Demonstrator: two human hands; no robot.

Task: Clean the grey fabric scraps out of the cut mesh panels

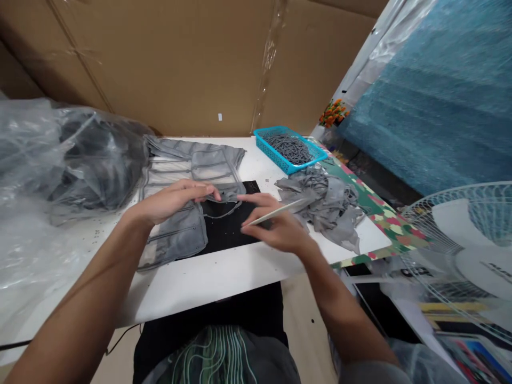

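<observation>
Now a grey fabric piece (230, 191) is being worked over a black mat (230, 229) on the white surface (208, 277), and the job looks to be somewhere in the middle rather than near its end. A stack of grey garment panels (188, 176) lies spread under and beyond the left hand (170, 201), while a loose heap of grey fabric scraps (324, 205) is piled just beside the right hand (280, 226); which pile counts as finished cannot be told. A blue basket (290, 146) filled with grey cords (291, 146) sits farther back on the surface, well apart from both hands, and a great deal of cord is seen to remain in it. At the left a clear plastic bag (60, 160) holding more dark grey goods is seen, so plenty is judged to be left. The fabric piece is pinched at its edge by the left fingers (208, 191), thumb and forefinger closed together on it, the rest of the hand resting flat on the panels. A thin pale stick (276, 213) is gripped by the right fingers (260, 202), which are closed around its near end, with its tip aimed away to the right toward the scraps. The piece lies between the two hands, touching the left fingertips and just short of the right ones, which are blurred by motion.
</observation>
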